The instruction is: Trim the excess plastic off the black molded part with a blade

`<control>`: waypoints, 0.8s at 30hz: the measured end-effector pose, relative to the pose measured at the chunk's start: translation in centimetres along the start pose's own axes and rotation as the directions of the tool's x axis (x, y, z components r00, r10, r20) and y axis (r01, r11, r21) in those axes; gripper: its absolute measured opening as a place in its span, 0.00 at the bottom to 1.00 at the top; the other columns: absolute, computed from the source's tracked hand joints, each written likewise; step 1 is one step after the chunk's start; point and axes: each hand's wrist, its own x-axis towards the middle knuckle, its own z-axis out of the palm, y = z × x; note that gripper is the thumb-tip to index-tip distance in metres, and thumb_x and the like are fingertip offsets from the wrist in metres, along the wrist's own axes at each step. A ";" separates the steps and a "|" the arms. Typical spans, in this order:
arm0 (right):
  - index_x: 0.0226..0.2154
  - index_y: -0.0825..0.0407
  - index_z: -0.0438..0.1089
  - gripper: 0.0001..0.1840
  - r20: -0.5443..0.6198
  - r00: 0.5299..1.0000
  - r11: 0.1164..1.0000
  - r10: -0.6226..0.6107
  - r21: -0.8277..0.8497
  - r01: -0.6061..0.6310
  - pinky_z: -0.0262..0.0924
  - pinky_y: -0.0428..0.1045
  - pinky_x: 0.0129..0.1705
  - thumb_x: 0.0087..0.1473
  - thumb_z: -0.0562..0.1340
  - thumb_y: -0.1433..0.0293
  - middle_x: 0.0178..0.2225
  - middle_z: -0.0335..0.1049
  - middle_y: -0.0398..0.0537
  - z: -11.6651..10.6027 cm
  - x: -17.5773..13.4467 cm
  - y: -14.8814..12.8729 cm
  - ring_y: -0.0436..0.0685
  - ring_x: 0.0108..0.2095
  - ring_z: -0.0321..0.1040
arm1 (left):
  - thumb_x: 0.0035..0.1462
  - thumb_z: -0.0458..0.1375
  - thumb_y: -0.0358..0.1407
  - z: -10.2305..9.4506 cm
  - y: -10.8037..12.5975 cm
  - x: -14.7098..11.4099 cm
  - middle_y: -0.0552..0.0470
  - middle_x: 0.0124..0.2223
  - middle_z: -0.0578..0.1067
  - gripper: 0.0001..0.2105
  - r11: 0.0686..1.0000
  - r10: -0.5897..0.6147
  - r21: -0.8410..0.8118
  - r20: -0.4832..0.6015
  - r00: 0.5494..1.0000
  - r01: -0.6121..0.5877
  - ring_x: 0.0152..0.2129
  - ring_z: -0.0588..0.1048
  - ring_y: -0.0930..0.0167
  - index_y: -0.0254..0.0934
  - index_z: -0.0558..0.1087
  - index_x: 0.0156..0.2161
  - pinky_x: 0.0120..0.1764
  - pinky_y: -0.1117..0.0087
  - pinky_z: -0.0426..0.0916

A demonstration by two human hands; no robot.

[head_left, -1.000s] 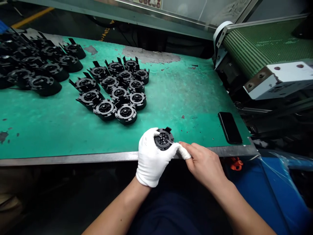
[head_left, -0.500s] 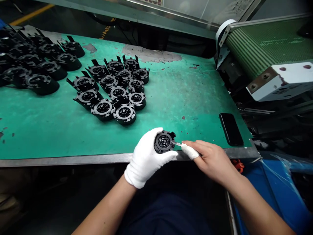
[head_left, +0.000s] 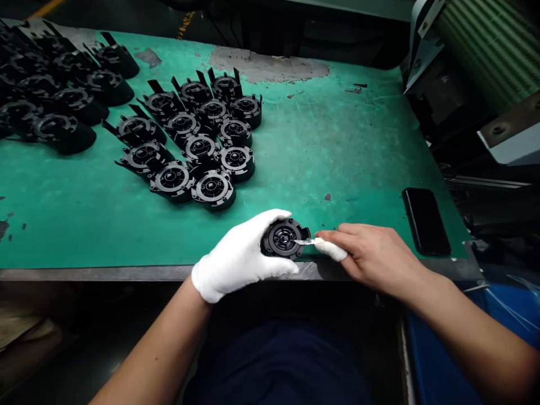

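My left hand (head_left: pixel 242 256), in a white glove, is wrapped around the side of a round black plastic housing (head_left: pixel 283 238) near the bench's front edge. The housing's ringed face is turned up towards me. My right hand (head_left: pixel 371 250) is bare apart from a white cover on the thumb. Between thumb and forefinger it pinches a small knife with a thin metal blade (head_left: pixel 304 242). The blade's tip lies over the right part of the housing's face; whether it touches cannot be told. The knife's handle is hidden in the hand.
Several similar black housings (head_left: pixel 211 188) stand grouped on the green bench top (head_left: pixel 320 146), with another group (head_left: pixel 63 132) at the far left. A black phone (head_left: pixel 426 221) lies at the right. Beyond it is a green conveyor belt (head_left: pixel 493 45). Something blue (head_left: pixel 455 349) is below right.
My view has shifted down and closer. My left wrist has swung left, its fingers still around the housing. The knife stays at the face's right side, its blade now lying more level.
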 end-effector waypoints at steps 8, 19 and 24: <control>0.55 0.46 0.72 0.23 -0.097 0.993 0.976 0.072 0.211 -0.051 0.69 0.51 0.41 0.60 0.54 0.75 0.46 0.80 0.48 1.6 -2.5 -0.7 0.58 0.41 0.77 | 0.46 0.73 0.49 3.7 0.5 -1.3 0.49 0.60 0.73 0.39 0.999 -0.034 -0.015 -0.278 0.960 0.031 0.57 0.73 0.59 0.45 0.64 0.60 0.61 0.57 0.68; 0.63 0.55 0.65 0.31 0.019 0.996 0.923 0.091 0.374 -0.091 0.71 0.60 0.54 0.58 0.51 0.80 0.56 0.74 0.55 2.5 -4.3 -4.7 0.63 0.51 0.75 | 0.50 0.70 0.49 6.4 0.6 -2.2 0.46 0.59 0.73 0.37 1.000 -0.008 -0.016 -0.447 0.895 0.001 0.56 0.74 0.59 0.43 0.63 0.61 0.61 0.56 0.69; 0.60 0.53 0.68 0.28 0.042 0.998 0.907 0.048 0.416 -0.061 0.72 0.59 0.54 0.59 0.52 0.79 0.55 0.76 0.53 1.8 -3.6 -4.4 0.62 0.50 0.76 | 0.51 0.70 0.49 6.4 0.4 -2.3 0.46 0.60 0.73 0.37 1.000 -0.009 -0.003 -0.451 0.893 0.008 0.56 0.74 0.60 0.42 0.62 0.62 0.62 0.57 0.68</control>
